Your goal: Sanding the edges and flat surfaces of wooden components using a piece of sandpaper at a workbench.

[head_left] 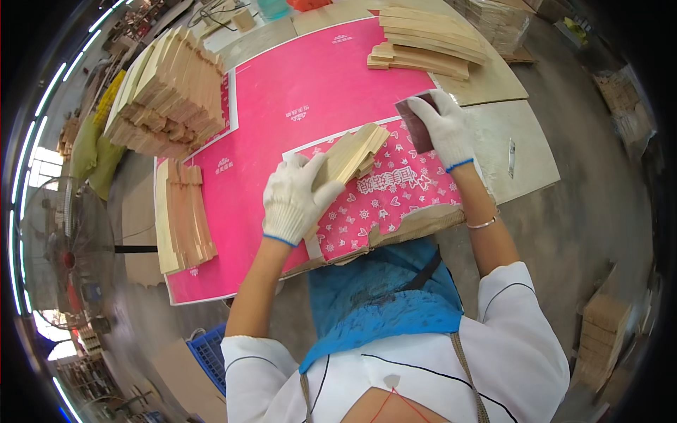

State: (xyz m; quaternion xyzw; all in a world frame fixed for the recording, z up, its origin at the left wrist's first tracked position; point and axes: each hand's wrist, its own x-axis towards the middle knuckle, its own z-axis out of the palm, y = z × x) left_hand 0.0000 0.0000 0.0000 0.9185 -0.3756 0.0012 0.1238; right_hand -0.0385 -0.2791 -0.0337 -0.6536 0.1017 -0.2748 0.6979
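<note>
My left hand (293,197), in a white knit glove, grips a pale wooden piece (350,156) with a stepped, profiled end. That piece is tilted over the pink patterned sheet at the table's near edge. In my gloved right hand (446,127) is a dark reddish-brown sanding block (418,130), held between thumb and fingers. The block stands apart from the wood, to its right. My fingertips behind the block are partly hidden.
A tall stack of wooden pieces (176,92) stands at the table's far left, with a lower row (185,215) nearer me. More curved pieces (430,42) lie at the far right on the pink sheet (268,127). A fan (68,259) and blue crate (209,358) are left of the table.
</note>
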